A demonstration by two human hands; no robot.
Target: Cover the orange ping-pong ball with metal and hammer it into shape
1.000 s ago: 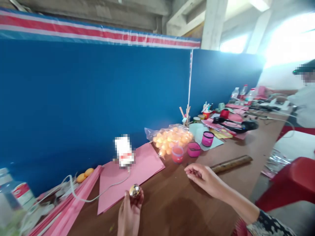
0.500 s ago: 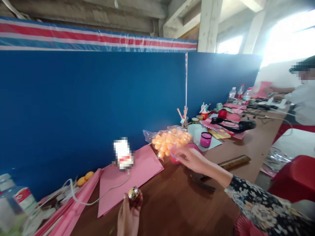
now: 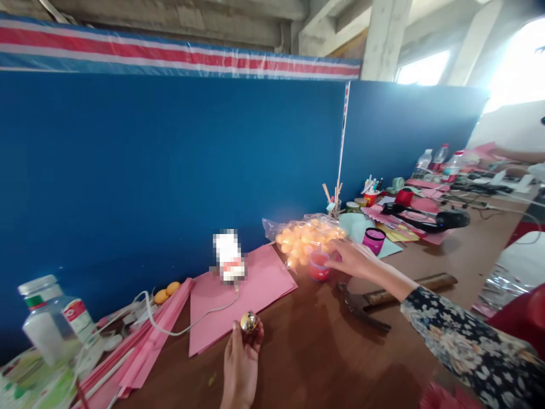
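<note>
Low in the view, my left hand has its fingers wrapped round a small shiny metal ball, gold and silver in colour. My right hand, in a floral sleeve, reaches in from the right, thumb and fingers apart with nothing seen between them. Just left of its thumb stands a small clear cup with something red inside. Behind the cup lies a clear plastic bag full of orange balls. The claw hammer rests on the table, its handle partly under my right forearm.
Pink paper sheets lie before the blue partition, near a propped, corded phone. Plastic bottles stand left. A magenta jar and a black hair dryer are farther right. Another person's arm shows at the far end.
My right hand has gone from the cup's rim to just right of it, fingers spreading. The left hand keeps the ball. The whole view has shifted a little.
</note>
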